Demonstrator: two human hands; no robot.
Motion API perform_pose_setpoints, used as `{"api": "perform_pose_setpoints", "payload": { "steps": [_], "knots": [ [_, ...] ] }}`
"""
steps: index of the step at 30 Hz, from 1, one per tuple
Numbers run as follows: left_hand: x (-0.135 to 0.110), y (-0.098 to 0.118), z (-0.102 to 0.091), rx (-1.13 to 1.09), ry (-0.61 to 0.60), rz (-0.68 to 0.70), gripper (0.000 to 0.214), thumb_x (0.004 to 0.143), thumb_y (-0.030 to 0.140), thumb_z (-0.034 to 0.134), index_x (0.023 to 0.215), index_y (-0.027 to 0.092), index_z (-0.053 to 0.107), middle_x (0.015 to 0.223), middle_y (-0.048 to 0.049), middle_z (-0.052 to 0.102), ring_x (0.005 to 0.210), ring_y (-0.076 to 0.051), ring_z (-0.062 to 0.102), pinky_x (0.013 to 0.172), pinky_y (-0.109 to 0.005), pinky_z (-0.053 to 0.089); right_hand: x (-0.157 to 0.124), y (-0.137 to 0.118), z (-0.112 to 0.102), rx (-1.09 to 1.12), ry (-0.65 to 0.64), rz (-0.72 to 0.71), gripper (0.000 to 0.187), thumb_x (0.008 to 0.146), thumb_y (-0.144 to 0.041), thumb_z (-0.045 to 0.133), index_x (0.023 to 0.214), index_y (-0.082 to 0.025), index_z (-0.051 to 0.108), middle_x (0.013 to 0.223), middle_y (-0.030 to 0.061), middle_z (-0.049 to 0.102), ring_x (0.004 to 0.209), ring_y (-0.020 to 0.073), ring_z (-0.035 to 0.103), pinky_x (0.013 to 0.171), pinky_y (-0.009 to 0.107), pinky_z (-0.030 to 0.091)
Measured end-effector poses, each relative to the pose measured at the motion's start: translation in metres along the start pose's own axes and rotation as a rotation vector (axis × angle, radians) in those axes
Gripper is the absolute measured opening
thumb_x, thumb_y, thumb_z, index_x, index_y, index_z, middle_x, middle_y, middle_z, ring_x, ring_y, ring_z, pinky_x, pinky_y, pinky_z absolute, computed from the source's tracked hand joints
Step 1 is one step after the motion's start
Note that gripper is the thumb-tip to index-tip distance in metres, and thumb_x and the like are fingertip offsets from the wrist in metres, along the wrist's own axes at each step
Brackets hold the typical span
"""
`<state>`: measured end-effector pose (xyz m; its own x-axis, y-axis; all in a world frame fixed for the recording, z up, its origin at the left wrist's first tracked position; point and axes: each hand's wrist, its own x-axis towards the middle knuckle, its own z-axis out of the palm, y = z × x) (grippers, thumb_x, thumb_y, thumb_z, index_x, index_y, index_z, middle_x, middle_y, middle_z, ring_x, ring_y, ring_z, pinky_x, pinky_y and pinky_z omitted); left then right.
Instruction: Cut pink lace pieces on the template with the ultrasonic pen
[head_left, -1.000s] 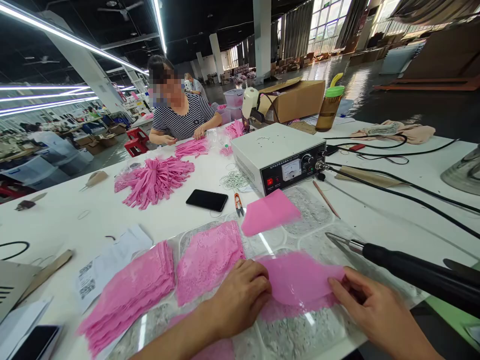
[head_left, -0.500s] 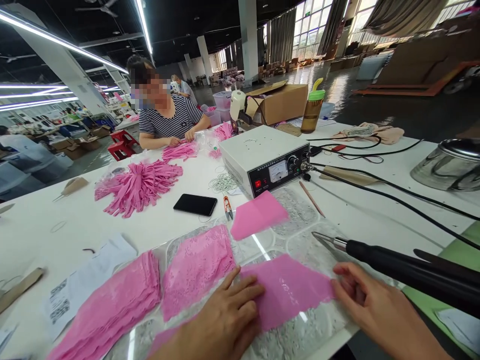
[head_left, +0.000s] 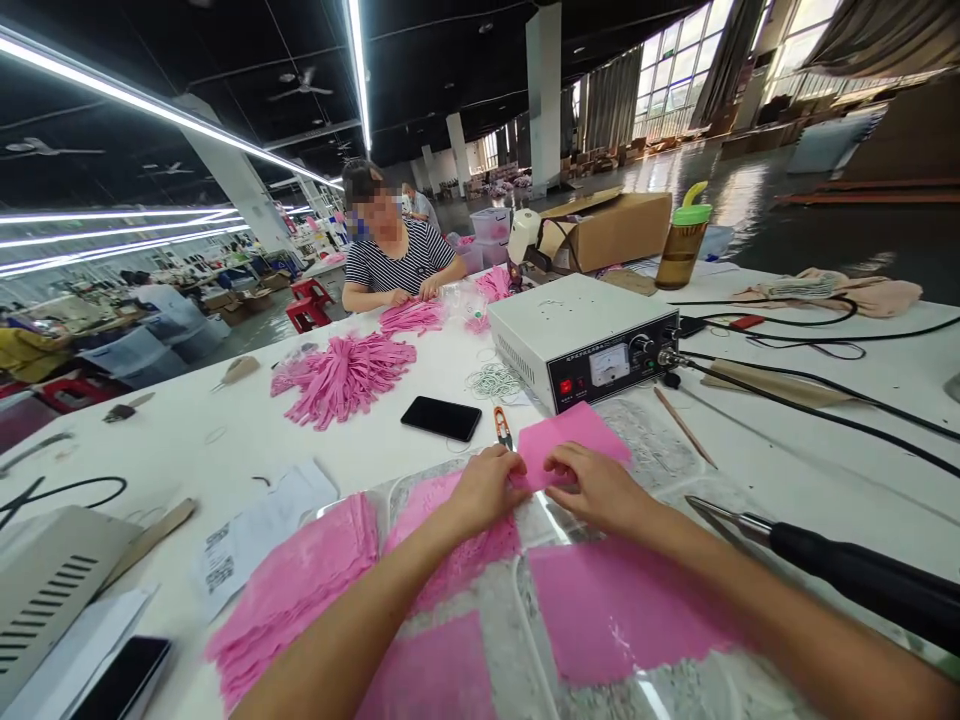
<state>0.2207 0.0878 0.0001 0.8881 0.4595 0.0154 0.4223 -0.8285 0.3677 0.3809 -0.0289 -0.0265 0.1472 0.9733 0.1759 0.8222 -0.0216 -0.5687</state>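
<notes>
Has left hand (head_left: 489,485) and right hand (head_left: 596,485) at near edge of pink cloth (head_left: 579,425), between 12 and 1 o'clock from body, with fingers bent; cannot tell whether gripping. Around that cloth, shows grey box (head_left: 581,318) at 12 o'clock, small scissors (head_left: 502,426) and black phone (head_left: 441,418) toward 9, black-handled tool (head_left: 847,560) toward 4, second pink cloth (head_left: 604,615) at 6, pink stack (head_left: 300,590) toward 8.

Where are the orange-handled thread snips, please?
In the head view, the snips lie near centre, just right of the nearest black phone, below the pale control box.
</notes>
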Motion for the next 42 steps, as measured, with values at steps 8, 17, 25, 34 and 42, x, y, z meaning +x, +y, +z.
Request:
{"api": "perform_pose_setpoints", "payload": {
  "steps": [8,17,25,34,42],
  "knots": [
    [0.008,-0.009,0.006,-0.021,-0.085,0.000,0.029,0.095,0.033,0.057,0.119,0.016,0.057,0.119,-0.0086,0.059,0.101,-0.020,0.062,0.086,-0.040,0.054,0.007,0.009,0.008,-0.107,-0.118,0.024,0.019,0.096,-0.033,0.057,0.103,-0.016,0.062,0.101,0.0050,0.064,0.083,0.0163,0.063,0.075,0.035,0.055],
    [0.013,-0.011,-0.001,-0.096,-0.057,0.037,0.027,0.096,0.033,0.056,0.117,0.016,0.058,0.117,-0.0083,0.060,0.098,-0.019,0.062,0.085,-0.039,0.054,0.007,0.011,0.005,-0.092,-0.065,-0.002,0.019,0.095,-0.032,0.059,0.103,-0.015,0.062,0.099,0.0043,0.063,0.080,0.0156,0.063,0.071,0.033,0.055],
    [0.005,-0.004,-0.016,-0.137,0.121,0.077,0.015,0.095,0.022,0.055,0.089,0.015,0.067,0.095,-0.0044,0.065,0.086,-0.015,0.062,0.081,-0.031,0.052,0.005,0.025,0.007,-0.214,0.163,0.019,0.015,0.095,-0.030,0.059,0.096,-0.016,0.063,0.097,0.0038,0.063,0.081,0.0153,0.062,0.071,0.032,0.055],
    [-0.079,-0.015,-0.052,-0.239,0.219,0.042,0.019,0.093,0.018,0.053,0.086,0.017,0.071,0.090,-0.0044,0.065,0.081,-0.014,0.061,0.074,-0.025,0.049,-0.025,0.009,-0.010,-0.195,0.335,-0.296,0.022,0.091,-0.023,0.045,0.087,-0.022,0.067,0.083,0.0034,0.068,0.074,0.0199,0.065,0.057,0.031,0.049],
    [-0.227,-0.030,-0.057,-0.251,0.066,-0.063,0.025,0.098,0.026,0.047,0.093,0.018,0.070,0.100,-0.0072,0.063,0.092,-0.015,0.062,0.082,-0.023,0.050,-0.072,-0.091,0.035,0.042,0.256,-0.798,0.027,0.093,-0.006,0.038,0.089,-0.020,0.061,0.078,0.0055,0.066,0.068,0.0176,0.062,0.062,0.031,0.048]
  ]
}}
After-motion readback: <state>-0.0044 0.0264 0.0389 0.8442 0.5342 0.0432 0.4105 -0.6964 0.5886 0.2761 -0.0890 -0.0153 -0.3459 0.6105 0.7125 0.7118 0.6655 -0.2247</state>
